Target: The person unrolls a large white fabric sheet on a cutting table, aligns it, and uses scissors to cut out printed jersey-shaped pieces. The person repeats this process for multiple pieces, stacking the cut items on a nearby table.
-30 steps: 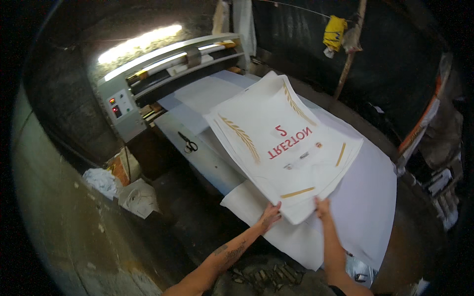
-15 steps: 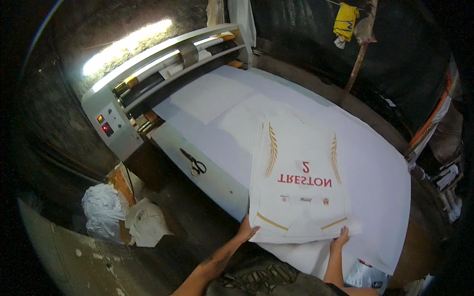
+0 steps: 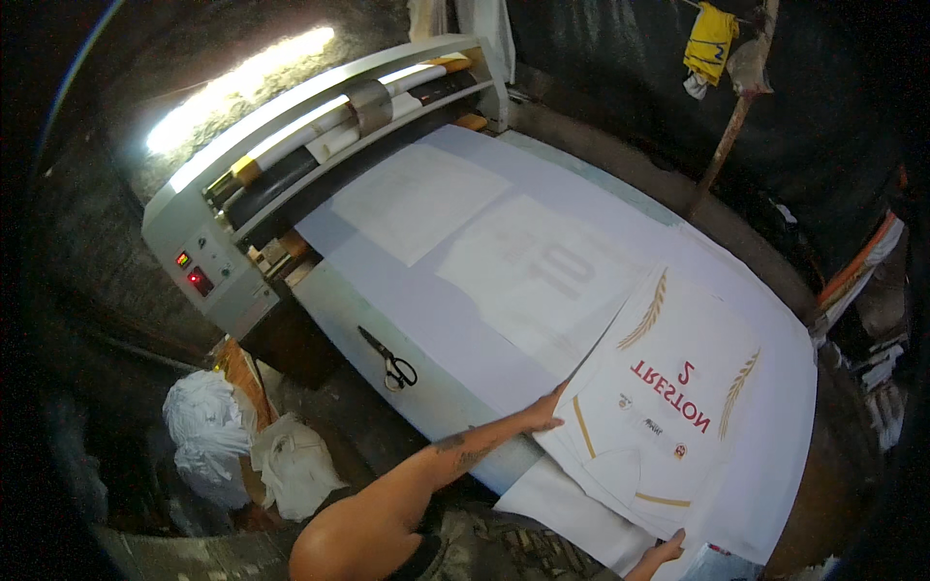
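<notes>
On my feed, the left hand (image 3: pixel 546 416) grips a white sheet (image 3: pixel 651 414) at one near corner; the right hand (image 3: pixel 665 552), partly hidden, seems to pinch another.

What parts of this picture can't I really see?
All in the head view:
Right arm: mostly cut off by the lower edge.
Underside of the printed white sheet: facing away.
Silver packet: cut off by the lower edge.
Glowing display: too small.
</notes>
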### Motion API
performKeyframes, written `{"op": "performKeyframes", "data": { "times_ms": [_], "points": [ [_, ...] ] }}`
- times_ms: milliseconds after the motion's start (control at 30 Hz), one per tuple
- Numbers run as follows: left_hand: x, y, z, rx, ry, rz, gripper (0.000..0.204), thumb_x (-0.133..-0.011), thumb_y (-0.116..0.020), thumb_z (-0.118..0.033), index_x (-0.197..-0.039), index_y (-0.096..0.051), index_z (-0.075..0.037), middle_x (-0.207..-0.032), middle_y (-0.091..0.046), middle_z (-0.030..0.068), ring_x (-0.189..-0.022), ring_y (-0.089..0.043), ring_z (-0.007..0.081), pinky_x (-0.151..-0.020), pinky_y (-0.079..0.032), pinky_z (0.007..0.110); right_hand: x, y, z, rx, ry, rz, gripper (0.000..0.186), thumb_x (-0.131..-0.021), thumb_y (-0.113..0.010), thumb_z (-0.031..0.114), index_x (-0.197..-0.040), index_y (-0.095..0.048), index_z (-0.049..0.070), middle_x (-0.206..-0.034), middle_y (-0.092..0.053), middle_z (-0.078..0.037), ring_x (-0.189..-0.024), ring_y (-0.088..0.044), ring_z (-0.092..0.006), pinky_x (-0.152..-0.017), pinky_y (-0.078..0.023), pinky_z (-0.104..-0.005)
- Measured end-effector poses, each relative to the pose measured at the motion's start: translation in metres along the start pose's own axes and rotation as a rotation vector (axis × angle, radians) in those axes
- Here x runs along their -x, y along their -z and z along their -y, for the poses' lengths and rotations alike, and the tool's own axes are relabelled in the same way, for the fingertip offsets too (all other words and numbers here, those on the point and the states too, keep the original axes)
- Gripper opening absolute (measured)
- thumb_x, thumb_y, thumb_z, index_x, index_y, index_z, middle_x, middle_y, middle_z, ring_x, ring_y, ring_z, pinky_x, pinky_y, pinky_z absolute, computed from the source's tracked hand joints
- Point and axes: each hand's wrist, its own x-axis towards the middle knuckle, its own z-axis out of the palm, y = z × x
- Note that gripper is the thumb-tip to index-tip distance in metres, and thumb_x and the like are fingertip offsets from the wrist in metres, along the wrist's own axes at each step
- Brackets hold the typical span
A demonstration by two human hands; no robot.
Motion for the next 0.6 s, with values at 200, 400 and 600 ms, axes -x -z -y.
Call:
{"op": "performKeyframes", "data": {
  "times_ms": [200, 400, 600],
  "points": [
    [-0.079, 0.114, 0.057, -0.057, 0.030, -0.058, 0.079, -0.085, -0.065, -0.020, -0.147, -0.019, -0.007, -0.142, -0.036, 0.0250, -0.132, -0.034, 0.0350, -0.111, -0.027, 0.038, 0.066, 0.002, -0.064, -0.085, 0.096, -0.047, 0.041, -0.082, -0.059, 0.003, -0.120, -0.047, -0.008, -0.108, -0.060, -0.019, -0.085, -0.064, -0.0285, -0.069, -0.058, -0.0409],
    [-0.091, 0.282, 0.146, -0.911, 0.023, -0.282, 0.056, -0.093, -0.047, -0.039, -0.142, -0.039, -0.011, -0.150, -0.025, 0.0195, -0.138, -0.021, 0.0396, -0.111, -0.016, 0.053, 0.165, -0.075, -0.153, -0.152, 0.041, -0.004, 0.047, -0.083, -0.059, 0.000, -0.126, -0.041, -0.007, -0.106, -0.059, -0.017, -0.086, -0.063, -0.0290, -0.070, -0.058, -0.0447],
    [-0.084, 0.336, 0.176, -0.841, -0.042, -0.380, 0.058, -0.092, -0.048, -0.043, -0.142, -0.039, -0.014, -0.151, -0.022, 0.0203, -0.138, -0.017, 0.0425, -0.110, -0.015, 0.058, 0.240, -0.143, -0.174, -0.181, -0.163, 0.219, 0.040, -0.084, -0.058, 0.002, -0.121, -0.045, -0.005, -0.105, -0.058, -0.019, -0.086, -0.063, -0.0329, -0.068, -0.059, -0.0450]
  ]
}}
